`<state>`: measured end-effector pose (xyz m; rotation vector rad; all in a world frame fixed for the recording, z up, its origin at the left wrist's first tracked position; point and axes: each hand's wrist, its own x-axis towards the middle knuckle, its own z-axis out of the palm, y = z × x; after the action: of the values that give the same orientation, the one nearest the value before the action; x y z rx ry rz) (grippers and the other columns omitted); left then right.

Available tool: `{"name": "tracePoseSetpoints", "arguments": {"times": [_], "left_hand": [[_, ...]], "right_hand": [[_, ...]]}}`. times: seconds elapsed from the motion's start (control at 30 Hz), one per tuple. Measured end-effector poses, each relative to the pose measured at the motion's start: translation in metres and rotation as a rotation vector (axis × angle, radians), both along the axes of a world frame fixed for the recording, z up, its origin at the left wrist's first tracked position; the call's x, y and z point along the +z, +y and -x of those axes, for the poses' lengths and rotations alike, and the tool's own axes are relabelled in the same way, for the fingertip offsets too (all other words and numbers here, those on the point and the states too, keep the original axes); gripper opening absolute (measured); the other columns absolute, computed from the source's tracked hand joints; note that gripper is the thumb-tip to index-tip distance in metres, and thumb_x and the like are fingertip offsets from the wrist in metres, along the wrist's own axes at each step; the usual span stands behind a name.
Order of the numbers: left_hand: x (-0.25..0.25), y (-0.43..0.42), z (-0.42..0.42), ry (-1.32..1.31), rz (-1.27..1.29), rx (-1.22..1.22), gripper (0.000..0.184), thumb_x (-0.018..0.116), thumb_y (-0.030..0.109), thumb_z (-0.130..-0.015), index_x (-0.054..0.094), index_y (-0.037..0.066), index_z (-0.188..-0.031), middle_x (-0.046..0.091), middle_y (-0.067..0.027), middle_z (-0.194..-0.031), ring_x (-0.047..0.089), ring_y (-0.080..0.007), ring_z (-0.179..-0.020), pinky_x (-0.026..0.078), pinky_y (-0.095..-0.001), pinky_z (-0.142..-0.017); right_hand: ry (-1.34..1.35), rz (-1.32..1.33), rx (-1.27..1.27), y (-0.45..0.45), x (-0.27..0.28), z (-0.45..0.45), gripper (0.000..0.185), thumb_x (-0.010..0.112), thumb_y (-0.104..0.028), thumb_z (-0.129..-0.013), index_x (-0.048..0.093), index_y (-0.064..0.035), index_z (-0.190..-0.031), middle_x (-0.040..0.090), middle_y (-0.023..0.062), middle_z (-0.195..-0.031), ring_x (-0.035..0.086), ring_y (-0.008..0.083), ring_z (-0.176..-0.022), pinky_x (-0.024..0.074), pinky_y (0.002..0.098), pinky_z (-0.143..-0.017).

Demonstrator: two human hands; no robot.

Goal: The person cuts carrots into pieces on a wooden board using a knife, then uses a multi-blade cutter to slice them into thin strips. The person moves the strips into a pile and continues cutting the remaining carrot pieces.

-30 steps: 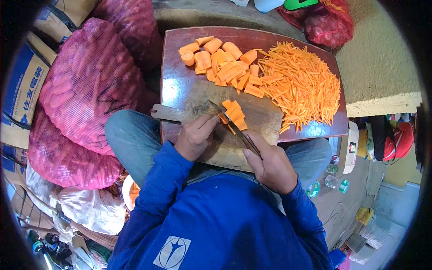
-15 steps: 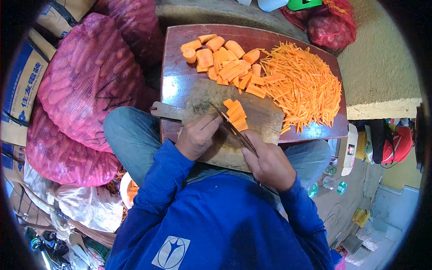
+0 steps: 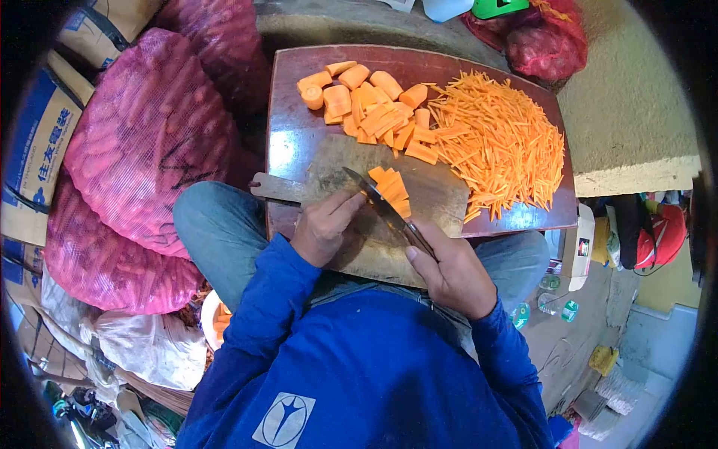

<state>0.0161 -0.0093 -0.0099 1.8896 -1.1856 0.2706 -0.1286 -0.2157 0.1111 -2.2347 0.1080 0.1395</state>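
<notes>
My right hand point(image 3: 452, 271) is wrapped round the handle of a dark-bladed knife point(image 3: 383, 207), whose tip points up and left over the wooden cutting board point(image 3: 437, 191). Beside the blade, on its right, lie thin orange carrot slices point(image 3: 390, 187). My left hand point(image 3: 326, 227) has its fingers pressed together at the left side of the blade; what they hold, if anything, is hidden. Carrot chunks point(image 3: 381, 105) are heaped beyond the board, and a large pile of carrot strips point(image 3: 505, 146) lies to their right.
The board rests on a red-brown table point(image 3: 292, 86) with a flat handle point(image 3: 278, 187) jutting past its left edge. Pink mesh sacks point(image 3: 149, 142) stand at the left. A white bucket point(image 3: 212, 320) with carrot pieces is at the lower left. Plastic bottles point(image 3: 550, 303) lie at the right.
The knife blade has tilted and shifted slightly beside the slices. Both hands stay in nearly the same place, and the piles look unchanged.
</notes>
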Motion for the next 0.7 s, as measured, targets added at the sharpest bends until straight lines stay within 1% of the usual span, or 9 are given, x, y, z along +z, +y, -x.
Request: {"name": "tracePoseSetpoints", "arguments": {"times": [0.23, 0.3, 0.43, 0.5, 0.53, 0.6, 0.63, 0.67, 0.7], "left_hand": [[0.005, 0.000, 0.000, -0.022, 0.011, -0.030, 0.051, 0.068, -0.008, -0.070, 0.067, -0.002, -0.121, 0.069, -0.0174, -0.102, 0.073, -0.0370, -0.087, 0.061, -0.0417, -0.071], [0.006, -0.004, 0.004, -0.016, -0.058, 0.023, 0.044, 0.066, -0.010, -0.074, 0.068, -0.001, -0.118, 0.069, -0.0164, -0.099, 0.073, -0.0360, -0.087, 0.061, -0.0414, -0.069], [0.002, -0.007, 0.006, -0.023, 0.006, 0.043, 0.038, 0.065, -0.011, -0.079, 0.068, 0.000, -0.115, 0.067, -0.0151, -0.095, 0.072, -0.0347, -0.082, 0.059, -0.0418, -0.067], [0.005, -0.009, 0.002, 0.000, 0.060, 0.065, 0.035, 0.069, -0.008, -0.081, 0.069, 0.001, -0.115, 0.066, -0.0146, -0.092, 0.070, -0.0347, -0.078, 0.058, -0.0426, -0.065], [0.008, -0.009, 0.002, 0.000, 0.058, 0.067, 0.035, 0.069, -0.008, -0.081, 0.069, 0.001, -0.115, 0.066, -0.0146, -0.092, 0.070, -0.0347, -0.078, 0.058, -0.0426, -0.065], [0.017, -0.010, 0.002, 0.000, 0.000, 0.037, 0.035, 0.075, -0.003, -0.081, 0.069, 0.001, -0.114, 0.066, -0.0145, -0.092, 0.069, -0.0341, -0.076, 0.058, -0.0422, -0.064], [0.017, -0.012, 0.003, -0.001, -0.002, 0.032, 0.035, 0.075, -0.003, -0.081, 0.069, 0.001, -0.114, 0.066, -0.0145, -0.092, 0.069, -0.0341, -0.076, 0.058, -0.0422, -0.064], [0.016, -0.014, 0.004, -0.011, -0.029, 0.026, 0.038, 0.079, 0.002, -0.081, 0.068, 0.001, -0.117, 0.066, -0.0148, -0.095, 0.069, -0.0348, -0.079, 0.058, -0.0429, -0.068], [0.016, -0.017, 0.005, -0.022, -0.056, 0.019, 0.042, 0.082, 0.007, -0.080, 0.068, 0.002, -0.120, 0.067, -0.0151, -0.098, 0.069, -0.0354, -0.082, 0.058, -0.0436, -0.071]], "right_hand": [[-0.012, 0.017, 0.021, 0.003, -0.009, 0.000, 0.038, 0.065, -0.020, -0.102, 0.055, -0.0048, -0.135, 0.071, 0.0296, -0.091, 0.070, 0.0513, -0.086, 0.0548, 0.0588, -0.072], [0.066, 0.132, 0.044, 0.005, -0.024, -0.003, 0.039, 0.064, -0.021, -0.102, 0.053, -0.0043, -0.136, 0.071, 0.0307, -0.090, 0.069, 0.0522, -0.085, 0.0546, 0.0591, -0.073], [0.017, 0.104, 0.033, -0.001, -0.036, -0.002, 0.037, 0.064, -0.021, -0.102, 0.054, -0.0031, -0.134, 0.070, 0.0316, -0.090, 0.068, 0.0540, -0.086, 0.0540, 0.0593, -0.073], [-0.009, -0.028, 0.024, -0.006, -0.030, -0.005, 0.037, 0.064, -0.020, -0.103, 0.056, -0.0022, -0.135, 0.070, 0.0283, -0.089, 0.071, 0.0484, -0.079, 0.0551, 0.0528, -0.071], [-0.009, -0.030, 0.025, -0.007, -0.025, -0.006, 0.037, 0.064, -0.020, -0.103, 0.056, -0.0022, -0.135, 0.070, 0.0283, -0.089, 0.071, 0.0484, -0.079, 0.0551, 0.0528, -0.071], [-0.169, -0.103, -0.077, -0.009, -0.018, -0.005, 0.038, 0.064, -0.017, -0.104, 0.057, -0.0014, -0.138, 0.069, 0.0213, -0.088, 0.071, 0.0362, -0.074, 0.0542, 0.0460, -0.070], [-0.372, -0.078, -0.073, -0.014, -0.030, -0.009, 0.038, 0.062, -0.016, -0.106, 0.056, -0.0021, -0.142, 0.066, 0.0108, -0.082, 0.062, 0.0195, -0.068, 0.0490, 0.0343, -0.063], [-0.376, -0.078, -0.080, -0.018, -0.028, -0.007, 0.038, 0.062, -0.016, -0.106, 0.056, -0.0021, -0.142, 0.066, 0.0108, -0.082, 0.062, 0.0195, -0.068, 0.0490, 0.0343, -0.063], [-0.163, -0.291, -0.193, -0.020, -0.019, -0.005, 0.037, 0.060, -0.016, -0.107, 0.057, -0.0025, -0.142, 0.064, 0.0072, -0.080, 0.058, 0.0149, -0.064, 0.0455, 0.0302, -0.060]]}}
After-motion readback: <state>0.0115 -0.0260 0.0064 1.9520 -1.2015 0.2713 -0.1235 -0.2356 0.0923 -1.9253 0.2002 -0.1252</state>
